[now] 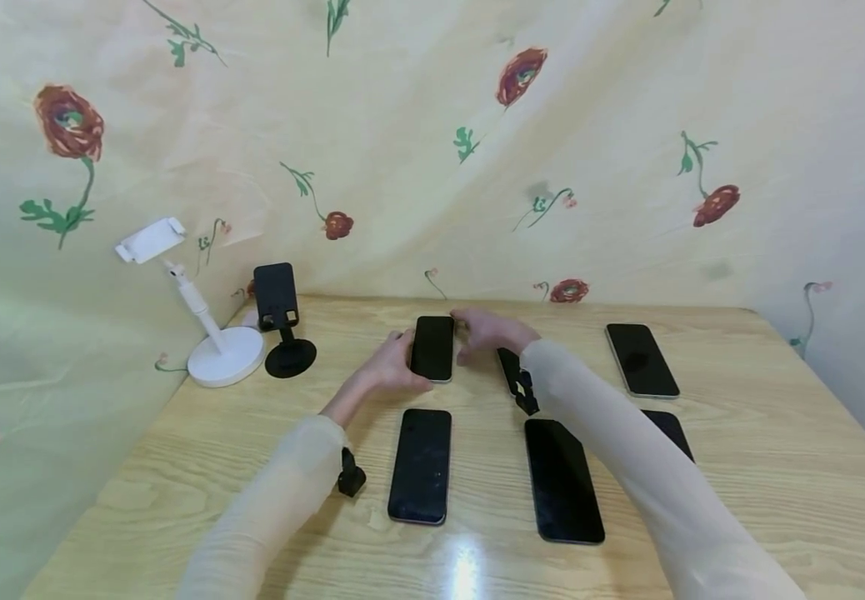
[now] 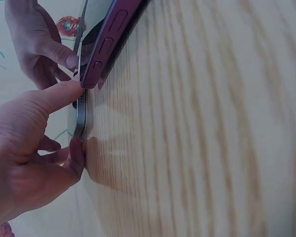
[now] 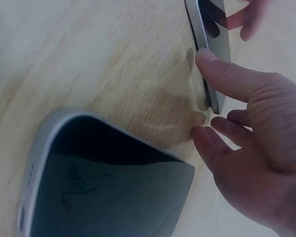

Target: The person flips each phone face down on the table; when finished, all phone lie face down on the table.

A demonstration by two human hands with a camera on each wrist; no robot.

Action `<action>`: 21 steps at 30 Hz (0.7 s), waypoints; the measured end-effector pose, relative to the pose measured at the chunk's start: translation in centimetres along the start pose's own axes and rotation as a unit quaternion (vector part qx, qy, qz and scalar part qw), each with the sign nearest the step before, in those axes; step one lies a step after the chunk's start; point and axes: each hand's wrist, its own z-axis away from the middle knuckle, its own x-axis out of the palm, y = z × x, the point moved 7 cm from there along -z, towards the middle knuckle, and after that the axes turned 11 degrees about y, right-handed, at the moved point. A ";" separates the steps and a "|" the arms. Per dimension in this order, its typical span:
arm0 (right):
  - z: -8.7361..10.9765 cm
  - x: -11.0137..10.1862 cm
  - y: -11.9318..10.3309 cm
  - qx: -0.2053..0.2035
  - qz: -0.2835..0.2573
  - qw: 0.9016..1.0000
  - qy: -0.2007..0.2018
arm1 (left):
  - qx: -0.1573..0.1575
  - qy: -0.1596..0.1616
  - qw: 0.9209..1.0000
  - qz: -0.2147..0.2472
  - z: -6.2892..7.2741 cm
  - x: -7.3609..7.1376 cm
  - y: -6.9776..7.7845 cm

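Between the two hands a smartphone (image 1: 433,348) lies screen up near the back of the table. My left hand (image 1: 391,367) grips it at its near left corner, thumb at the near end and fingers along the left side. Over its far right corner reaches my right hand (image 1: 494,332), fingers bent and one digit pressing the phone's edge in the right wrist view. A second smartphone (image 1: 419,467), purple-edged in the left wrist view, lies just in front. Another smartphone (image 3: 113,182) lies partly hidden under the right forearm.
At the back left stand a white phone stand (image 1: 226,357) and a black phone stand (image 1: 291,358). More smartphones lie on the right: a large black phone (image 1: 563,479), a phone (image 1: 642,360) farther back, and a phone (image 1: 671,429) partly behind the sleeve. Flowered cloth hangs behind.
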 end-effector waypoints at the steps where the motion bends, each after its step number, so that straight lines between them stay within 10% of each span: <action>1: -0.1 0.1 0.1 0.003 0.003 1.000 -0.004 | 0.002 -0.001 1.000 0.000 0.0 0.0 0.1; 21: -0.3 0.9 1.0 0.009 0.060 0.998 0.021 | 0.015 -0.034 0.998 -0.057 -0.1 0.6 0.3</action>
